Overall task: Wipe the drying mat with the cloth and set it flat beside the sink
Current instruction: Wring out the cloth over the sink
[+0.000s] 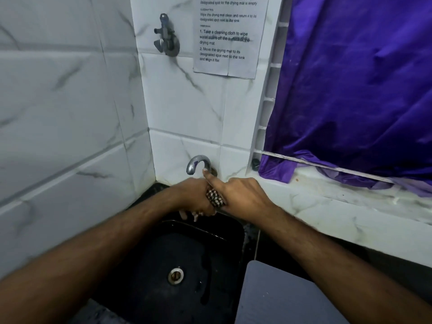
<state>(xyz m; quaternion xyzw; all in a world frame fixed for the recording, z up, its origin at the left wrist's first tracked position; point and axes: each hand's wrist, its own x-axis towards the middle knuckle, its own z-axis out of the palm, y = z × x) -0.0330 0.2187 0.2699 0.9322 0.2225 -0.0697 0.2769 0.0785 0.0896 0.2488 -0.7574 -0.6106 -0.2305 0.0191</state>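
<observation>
Hands (217, 195) around cloth (215, 197) above sink (163, 253)

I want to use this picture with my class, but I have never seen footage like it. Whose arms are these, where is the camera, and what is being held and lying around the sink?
There is no machine here. A person wears a camera on their head, so you look forward and down along their own two arms. Both hands meet over the back of a black sink, just below a curved metal tap. The left hand and the right hand squeeze a small checked cloth between them. A grey drying mat lies to the right of the sink. A printed instruction sheet is stuck on the tiled wall, and purple fabric hangs on the right.
</observation>
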